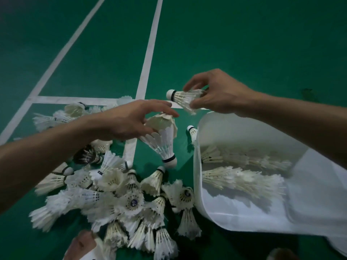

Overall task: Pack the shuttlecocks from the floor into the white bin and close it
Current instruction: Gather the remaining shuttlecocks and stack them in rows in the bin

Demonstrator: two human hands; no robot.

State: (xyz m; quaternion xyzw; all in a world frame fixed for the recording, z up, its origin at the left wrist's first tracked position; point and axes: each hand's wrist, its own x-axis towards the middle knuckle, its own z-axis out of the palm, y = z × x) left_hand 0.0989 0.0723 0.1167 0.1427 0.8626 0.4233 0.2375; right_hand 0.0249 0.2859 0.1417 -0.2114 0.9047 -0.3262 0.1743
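Shuttlecocks occupy both hands. Your left hand [131, 119] grips the cork-down shuttlecock [163, 141] by its feather skirt, above the gap between the floor pile [116, 194] and the white bin [234, 132]. Your right hand [219, 92] pinches the sideways shuttlecock [183, 98] by the skirt, cork pointing left, just past the bin's far rim.

The bin lies open on the green floor [244, 44] at your right, and inside it the nested rows [242, 179] lie lengthwise, each shuttlecock's cork tucked into the next one's skirt. Follow that pattern, I would judge: turn each shuttlecock to match the row's direction before lowering it, then slide the cork into the open end of the last one rather than dropping it loose.

Keep your grip light and near the skirt's base, since the feather tips look frayed and will probably crush easily. Feed the right one first, as it is nearest the bin; bring the left across afterwards so your arms do not cross.

Much of the pile remains, plus a stray shuttlecock [192, 131] touching the bin's outer wall, so closing is some way off.
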